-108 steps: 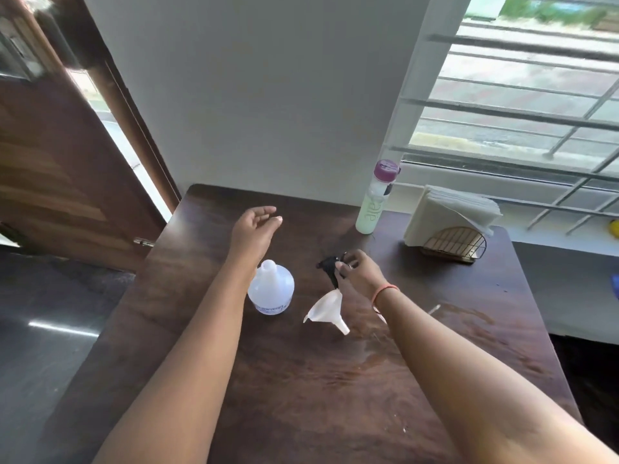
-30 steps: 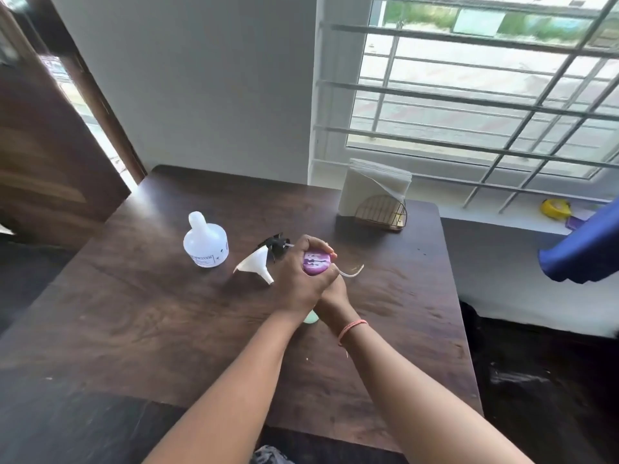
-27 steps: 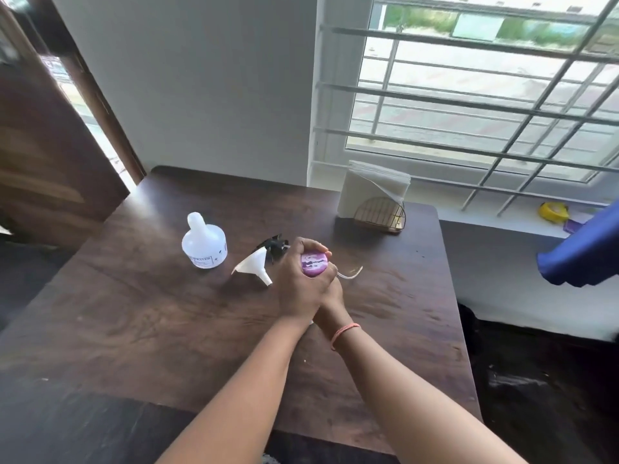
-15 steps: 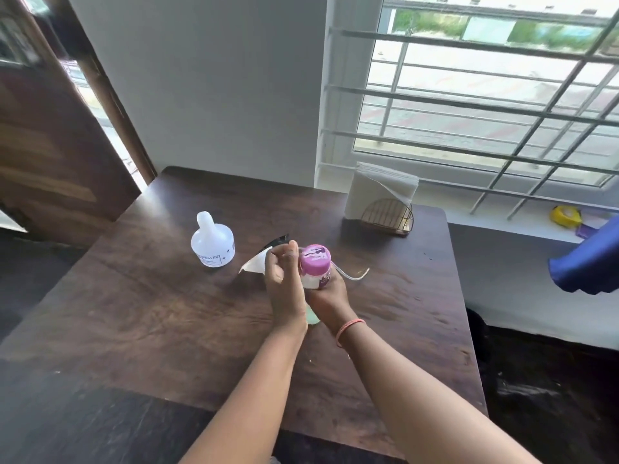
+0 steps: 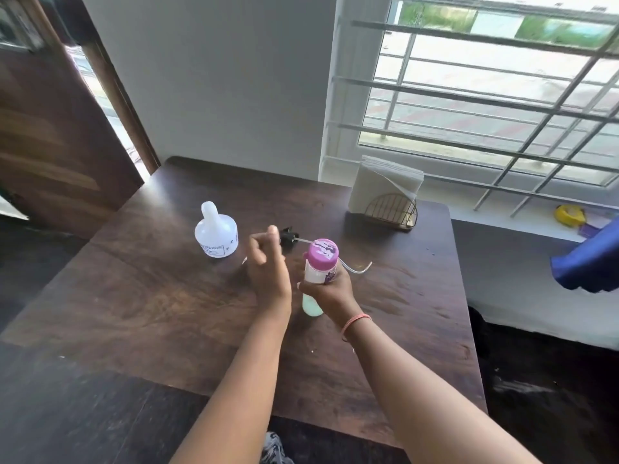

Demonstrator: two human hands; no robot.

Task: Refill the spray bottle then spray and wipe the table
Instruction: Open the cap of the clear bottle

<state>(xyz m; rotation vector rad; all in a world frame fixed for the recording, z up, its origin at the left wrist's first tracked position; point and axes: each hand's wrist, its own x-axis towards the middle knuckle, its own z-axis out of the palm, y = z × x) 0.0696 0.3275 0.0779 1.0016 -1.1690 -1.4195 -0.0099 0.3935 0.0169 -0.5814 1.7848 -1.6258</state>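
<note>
**Right hand grasping the refill bottle, left hand lifted beside it**

The right hand (image 5: 330,289) is wrapped around the middle of the refill bottle (image 5: 320,262), holding it upright just above the table (image 5: 150,313). The bottle's pink cap (image 5: 322,251) sits on top, above the fingers; its pale green lower end (image 5: 311,304) shows below the palm. A thin orange band (image 5: 356,321) circles the right wrist.

The left hand (image 5: 268,262) hovers just beside the bottle, on its left, apart from the cap. Its fingers are loosely curled with the thumb raised, and motion blur hides whether anything is pinched between them. Most of the funnel (image 5: 245,260) is hidden behind this hand; only a pale edge shows.

Beyond the left hand lies the black spray head (image 5: 288,236), flat on the table, its thin clear tube (image 5: 358,269) running right behind the refill bottle and curving up at the end. The round clear spray bottle (image 5: 217,237) stands open-necked to the left, well apart from both hands.

At the far right corner of the table a wire holder (image 5: 392,212) carries a stack of white napkins (image 5: 385,180). A barred window (image 5: 485,95) fills the wall behind it, and a wooden door (image 5: 50,128) stands at the left.
</note>
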